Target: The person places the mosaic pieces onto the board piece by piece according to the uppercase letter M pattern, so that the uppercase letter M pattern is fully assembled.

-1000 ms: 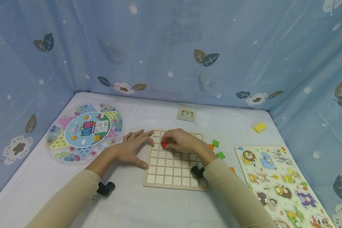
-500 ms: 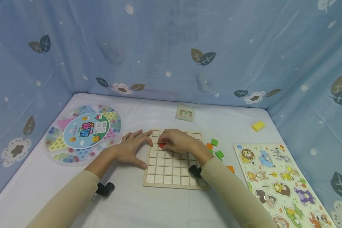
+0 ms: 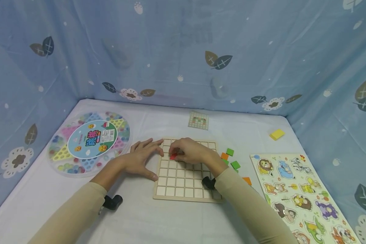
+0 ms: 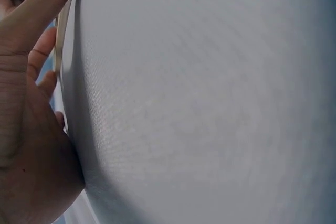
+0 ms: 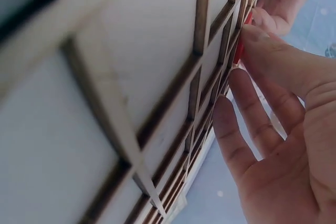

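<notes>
With my right hand I pinch a red tile between thumb and fingers at the far left part of the wooden grid board; whether it sits flat in a cell I cannot tell. My left hand lies at the board's left edge, fingers spread. Green tiles and orange tiles lie loose just right of the board

right hand pinching red tile, board
</notes>
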Motion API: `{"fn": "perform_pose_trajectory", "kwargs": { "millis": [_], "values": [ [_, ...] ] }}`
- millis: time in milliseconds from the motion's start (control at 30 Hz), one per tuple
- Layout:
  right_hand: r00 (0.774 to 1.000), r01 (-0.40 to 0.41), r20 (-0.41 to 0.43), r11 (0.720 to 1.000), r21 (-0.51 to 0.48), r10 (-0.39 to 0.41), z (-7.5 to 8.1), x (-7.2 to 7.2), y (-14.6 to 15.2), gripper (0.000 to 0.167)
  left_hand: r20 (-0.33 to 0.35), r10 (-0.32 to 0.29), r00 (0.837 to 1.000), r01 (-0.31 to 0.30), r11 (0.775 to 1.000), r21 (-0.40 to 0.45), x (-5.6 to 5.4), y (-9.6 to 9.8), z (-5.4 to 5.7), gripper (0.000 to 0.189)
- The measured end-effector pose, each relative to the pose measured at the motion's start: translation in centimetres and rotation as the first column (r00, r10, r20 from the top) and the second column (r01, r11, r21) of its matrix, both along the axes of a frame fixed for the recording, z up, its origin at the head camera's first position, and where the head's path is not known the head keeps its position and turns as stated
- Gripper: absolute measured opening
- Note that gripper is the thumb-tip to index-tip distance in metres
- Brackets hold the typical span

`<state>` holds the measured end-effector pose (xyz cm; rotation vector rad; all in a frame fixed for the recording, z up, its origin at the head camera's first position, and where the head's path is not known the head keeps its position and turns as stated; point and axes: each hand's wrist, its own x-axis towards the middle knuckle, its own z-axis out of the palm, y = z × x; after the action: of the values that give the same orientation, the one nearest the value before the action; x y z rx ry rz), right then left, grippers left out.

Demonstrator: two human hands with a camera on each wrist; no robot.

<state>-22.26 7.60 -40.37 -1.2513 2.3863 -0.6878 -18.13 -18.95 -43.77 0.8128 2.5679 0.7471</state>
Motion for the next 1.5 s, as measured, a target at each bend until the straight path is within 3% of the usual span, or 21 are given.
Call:
{"fn": "perform_pose_trajectory", "kwargs": {
  "millis": [233,433,733,1033,1500],
  "values": [
    [1.000,0.000,-0.005,1.000,0.014,0.000,-0.4,0.5,0.5,0.015,0.005,-0.002,1.000,0.002,1.000,0.000,0.5,-0.1,-0.4,0.078],
    [0.999,-0.008,0.051,1.000,-0.017,0.009,-0.7,1.2,1.0,0.021,0.008,-0.009,1.000,0.009,1.000,0.014,1.2,-0.3,-0.8,0.077],
    [0.999,-0.023,0.037,0.999,0.041,0.022,-0.3,1.0,1.3,0.021,-0.006,0.001,1.000,-0.001,1.000,0.031,0.8,-0.1,-0.8,0.077],
    [0.998,-0.015,0.058,1.000,0.027,0.013,0.7,1.2,2.1,0.022,-0.019,0.000,1.000,0.001,0.999,0.034,0.4,0.1,-0.5,0.077],
    [0.997,0.066,-0.048,0.997,0.039,-0.064,2.3,1.8,6.5,0.024,-0.008,0.012,1.000,-0.012,1.000,0.015,0.2,0.3,0.1,0.078]
  ]
}}
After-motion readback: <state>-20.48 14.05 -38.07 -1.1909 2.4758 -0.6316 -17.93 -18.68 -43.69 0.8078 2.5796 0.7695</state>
